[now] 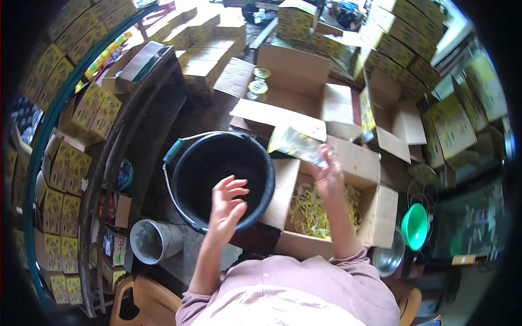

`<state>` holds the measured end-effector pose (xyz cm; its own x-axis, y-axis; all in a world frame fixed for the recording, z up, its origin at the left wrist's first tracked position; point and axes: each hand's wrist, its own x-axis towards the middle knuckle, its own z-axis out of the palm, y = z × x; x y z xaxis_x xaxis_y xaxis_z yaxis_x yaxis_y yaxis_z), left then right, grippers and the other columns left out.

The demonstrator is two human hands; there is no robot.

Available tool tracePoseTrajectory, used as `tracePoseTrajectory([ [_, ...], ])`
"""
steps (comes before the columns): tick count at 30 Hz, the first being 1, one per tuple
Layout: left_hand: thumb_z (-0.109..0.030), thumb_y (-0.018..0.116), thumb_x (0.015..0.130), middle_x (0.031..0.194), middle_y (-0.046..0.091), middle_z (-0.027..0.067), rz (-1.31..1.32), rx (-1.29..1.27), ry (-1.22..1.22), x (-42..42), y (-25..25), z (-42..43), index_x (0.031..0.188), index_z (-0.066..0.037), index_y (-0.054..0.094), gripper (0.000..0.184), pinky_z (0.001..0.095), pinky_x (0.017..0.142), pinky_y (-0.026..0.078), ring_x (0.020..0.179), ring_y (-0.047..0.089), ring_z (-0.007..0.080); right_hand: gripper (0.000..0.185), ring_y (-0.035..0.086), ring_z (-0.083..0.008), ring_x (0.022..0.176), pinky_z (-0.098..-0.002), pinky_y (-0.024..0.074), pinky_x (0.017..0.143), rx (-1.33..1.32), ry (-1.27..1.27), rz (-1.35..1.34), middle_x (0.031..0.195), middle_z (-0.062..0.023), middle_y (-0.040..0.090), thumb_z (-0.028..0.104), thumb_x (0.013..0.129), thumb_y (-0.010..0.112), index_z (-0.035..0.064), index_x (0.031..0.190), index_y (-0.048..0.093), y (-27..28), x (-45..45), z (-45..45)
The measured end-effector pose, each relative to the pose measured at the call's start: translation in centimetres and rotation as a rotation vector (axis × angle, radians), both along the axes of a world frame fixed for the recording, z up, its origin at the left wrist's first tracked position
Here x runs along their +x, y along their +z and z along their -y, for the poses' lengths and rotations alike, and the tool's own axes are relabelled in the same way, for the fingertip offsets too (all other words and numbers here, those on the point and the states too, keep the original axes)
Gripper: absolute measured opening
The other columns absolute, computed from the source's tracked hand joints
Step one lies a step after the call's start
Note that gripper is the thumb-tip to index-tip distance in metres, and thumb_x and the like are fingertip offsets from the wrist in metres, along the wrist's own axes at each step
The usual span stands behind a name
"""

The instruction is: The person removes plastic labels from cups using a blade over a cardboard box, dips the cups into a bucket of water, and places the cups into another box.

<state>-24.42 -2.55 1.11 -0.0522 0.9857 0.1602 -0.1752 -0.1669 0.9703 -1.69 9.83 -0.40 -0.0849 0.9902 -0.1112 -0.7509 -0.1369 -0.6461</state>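
Right hand [329, 176] has a pouch [296, 145] pinched by one end, fingers closed on it; the rest sticks out toward the bucket [261, 165], above the near edge of the big carton [296, 73]. Left hand [224, 212] is open, empty, above the bucket's near side; contact with the rim: can't tell. Main risk: one-end hold, so a slick or floppy pouch could swing or slip if the fingers relax. Second: pouch or wrist catching a raised flap [283, 190] of the strand box [367, 163], if moved low. A dropped pouch could land among the yellow strands [310, 212] or in the bucket. Bucket handle [173, 152] is down on the left side, a snag point for that sleeve [190, 307].
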Motion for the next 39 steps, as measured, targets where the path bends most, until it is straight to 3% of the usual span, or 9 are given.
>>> tracePoseTrajectory([
  [4, -0.018, 0.058, 0.081, 0.128, 0.036, 0.0114, 0.355, -0.077, -0.091, 6.2, -2.5, -0.1, 0.132, -0.006, 0.015, 0.068, 0.0334, 0.092, 0.035, 0.116, 0.038, 0.0203, 0.026, 0.058, -0.0186, 0.090, -0.0312, 0.0529, 0.074, -0.055, 0.059, -0.129, 0.101, -0.0069, 0.054, 0.020, 0.087, 0.053, 0.0078, 0.109, 0.046, -1.5, -0.7, 9.1],
  [7, -0.019, 0.058, 0.082, 0.128, 0.040, 0.0116, 0.320, -0.014, -0.010, 10.0, -2.4, 1.5, 0.130, -0.001, 0.030, 0.058, 0.0347, 0.098, 0.031, 0.119, 0.039, 0.0222, 0.033, 0.057, -0.0177, 0.092, -0.0318, 0.0506, 0.078, -0.061, 0.130, -0.147, 0.102, -0.0072, 0.054, 0.014, 0.085, 0.055, 0.0096, 0.114, 0.039, -2.4, 0.8, 14.0],
  [10, -0.019, 0.059, 0.082, 0.122, 0.047, 0.0119, 0.516, -0.119, -0.028, 12.1, -2.6, 3.0, 0.127, -0.001, 0.035, 0.053, 0.0368, 0.094, 0.038, 0.115, 0.044, 0.0214, 0.028, 0.055, -0.0162, 0.092, -0.0305, 0.0484, 0.079, -0.001, 0.088, -0.023, 0.102, -0.0058, 0.050, 0.009, 0.086, 0.054, 0.0085, 0.112, 0.042, -2.9, 2.5, 17.6],
  [11, -0.023, 0.058, 0.082, 0.120, 0.048, 0.0122, 0.463, -0.122, -0.040, 12.6, -2.6, 3.5, 0.125, -0.001, 0.038, 0.052, 0.0368, 0.093, 0.038, 0.113, 0.045, 0.0218, 0.026, 0.055, -0.0137, 0.088, -0.0277, 0.0460, 0.076, 0.154, 0.058, 0.358, 0.100, -0.0044, 0.052, 0.011, 0.085, 0.056, 0.0085, 0.109, 0.046, -4.2, 3.7, 18.2],
  [14, -0.024, 0.057, 0.083, 0.115, 0.050, 0.0121, 0.358, -0.083, -0.029, 13.8, -2.8, 4.4, 0.121, 0.001, 0.041, 0.049, 0.0350, 0.087, 0.042, 0.105, 0.050, 0.0218, 0.020, 0.054, -0.0105, 0.079, -0.0245, 0.0448, 0.072, 0.310, -0.222, 0.885, 0.092, -0.0036, 0.056, 0.013, 0.084, 0.058, 0.0064, 0.102, 0.052, -5.1, 9.2, 19.9],
  [20, -0.017, 0.056, 0.084, 0.115, 0.051, 0.0133, 0.371, 0.015, 0.071, 12.3, -2.0, 4.6, 0.124, 0.003, 0.038, 0.048, 0.0345, 0.088, 0.042, 0.105, 0.051, 0.0209, 0.013, 0.058, -0.0187, 0.070, -0.0293, 0.0465, 0.067, -0.385, -1.285, 1.397, 0.080, -0.0081, 0.062, 0.012, 0.080, 0.057, 0.0026, 0.088, 0.060, -17.1, 29.6, 23.1],
  [26, -0.025, 0.055, 0.084, 0.115, 0.050, 0.0121, 0.283, 0.061, 0.291, 8.4, -0.4, 4.1, 0.122, 0.002, 0.040, 0.049, 0.0344, 0.092, 0.039, 0.109, 0.048, 0.0208, 0.029, 0.062, -0.0285, 0.087, -0.0406, 0.0464, 0.075, -1.005, -0.807, 1.650, 0.088, -0.0080, 0.066, 0.035, 0.072, 0.065, 0.0131, 0.090, 0.067, -19.7, 33.9, 22.0],
  [33, -0.015, 0.060, 0.083, 0.107, 0.058, 0.0105, 0.201, 0.129, 0.475, 2.1, 0.9, 2.2, 0.112, 0.004, 0.051, 0.036, 0.0293, 0.088, 0.042, 0.100, 0.055, 0.0174, 0.030, 0.062, -0.0293, 0.087, -0.0409, 0.0465, 0.076, -1.004, -0.706, 1.597, 0.088, -0.0092, 0.066, 0.036, 0.069, 0.066, 0.0118, 0.087, 0.069, -20.4, 35.1, 21.1],
  [39, -0.009, 0.067, 0.076, 0.107, 0.056, 0.0085, -0.170, 0.129, 0.555, -1.8, -1.2, -0.6, 0.113, 0.000, 0.046, 0.043, 0.0248, 0.084, 0.042, 0.096, 0.055, 0.0133, 0.032, 0.057, -0.0346, 0.096, -0.0411, 0.0438, 0.084, -0.837, -0.864, 1.371, 0.097, -0.0204, 0.062, 0.015, 0.070, 0.054, -0.0039, 0.094, 0.062, -23.7, 39.0, 21.4],
])
